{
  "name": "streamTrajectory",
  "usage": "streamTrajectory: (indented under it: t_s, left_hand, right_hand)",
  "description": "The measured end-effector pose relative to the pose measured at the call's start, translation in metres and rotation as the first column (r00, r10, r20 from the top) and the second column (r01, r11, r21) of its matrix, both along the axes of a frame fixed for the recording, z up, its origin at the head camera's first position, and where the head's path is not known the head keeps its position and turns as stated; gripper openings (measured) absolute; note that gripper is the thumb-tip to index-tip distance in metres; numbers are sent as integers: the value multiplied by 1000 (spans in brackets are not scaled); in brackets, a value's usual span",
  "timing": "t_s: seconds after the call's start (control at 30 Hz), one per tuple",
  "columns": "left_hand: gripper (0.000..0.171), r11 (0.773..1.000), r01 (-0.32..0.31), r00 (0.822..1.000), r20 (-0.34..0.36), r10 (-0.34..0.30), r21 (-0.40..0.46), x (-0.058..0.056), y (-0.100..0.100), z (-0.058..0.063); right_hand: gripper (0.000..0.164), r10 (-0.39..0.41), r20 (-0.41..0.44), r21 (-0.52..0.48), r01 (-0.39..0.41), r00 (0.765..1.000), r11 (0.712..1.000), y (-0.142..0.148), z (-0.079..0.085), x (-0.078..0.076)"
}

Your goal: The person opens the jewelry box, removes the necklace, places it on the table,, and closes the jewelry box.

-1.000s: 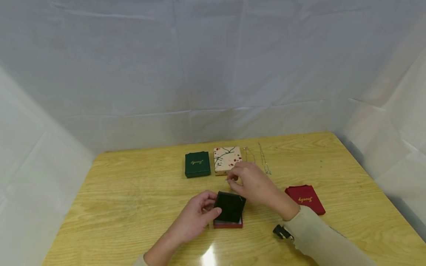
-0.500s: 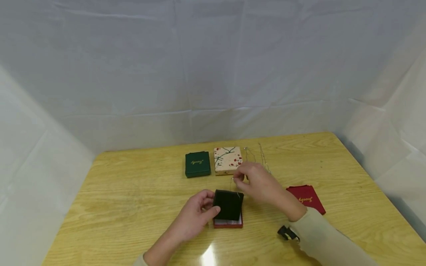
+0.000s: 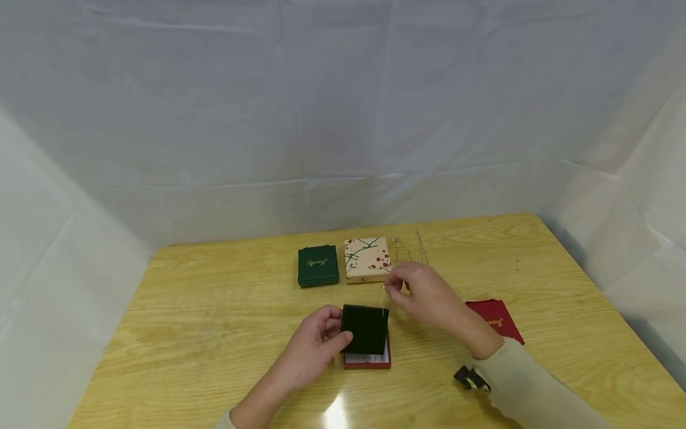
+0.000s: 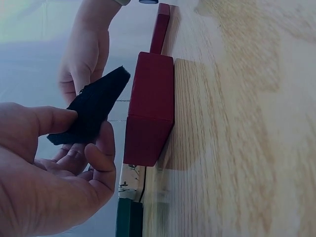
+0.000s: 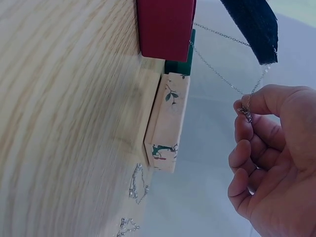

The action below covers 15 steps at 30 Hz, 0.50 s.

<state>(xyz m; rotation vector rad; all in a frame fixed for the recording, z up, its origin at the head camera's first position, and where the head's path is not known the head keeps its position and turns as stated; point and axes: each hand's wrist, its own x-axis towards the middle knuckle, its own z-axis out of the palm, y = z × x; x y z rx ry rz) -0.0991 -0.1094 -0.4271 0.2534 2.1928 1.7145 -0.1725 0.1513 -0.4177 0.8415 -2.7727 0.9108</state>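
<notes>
Thumb and fingers of my left hand (image 3: pixel 313 350) pinch the left edge of a square black jewelry-box pad (image 3: pixel 365 329). The pad is tilted just above an open red box base (image 3: pixel 367 365), whose pale inside shows at the near edge. My right hand (image 3: pixel 427 298) pinches a thin silver necklace (image 5: pixel 217 73) between thumb and forefinger, beyond the pad's far right corner. In the right wrist view the chain runs from the fingertips to that corner and also loops back behind the red box. A small silver cluster (image 5: pixel 245 114) sits at the fingertips.
A green box (image 3: pixel 318 266) and a floral box (image 3: pixel 367 260) stand side by side behind the pad. Further silver chains (image 5: pixel 137 185) lie on the table to their right. A red lid (image 3: pixel 495 319) lies near my right forearm. A black clip (image 3: pixel 470 378) hangs by the right sleeve.
My right hand has moved to the right, drawing the chain along. The pad in my left hand has shifted slightly left and turned straighter, showing more of the red box's inside.
</notes>
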Motion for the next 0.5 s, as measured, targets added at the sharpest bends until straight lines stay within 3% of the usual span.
streamTrajectory:
  t_s: [0.5]
  left_hand:
    - [34,1000,3,1000,16,-4,26,-3,-2,-1]
  right_hand:
    - [6,-30,30,1,30,999,1000,7,-4,0]
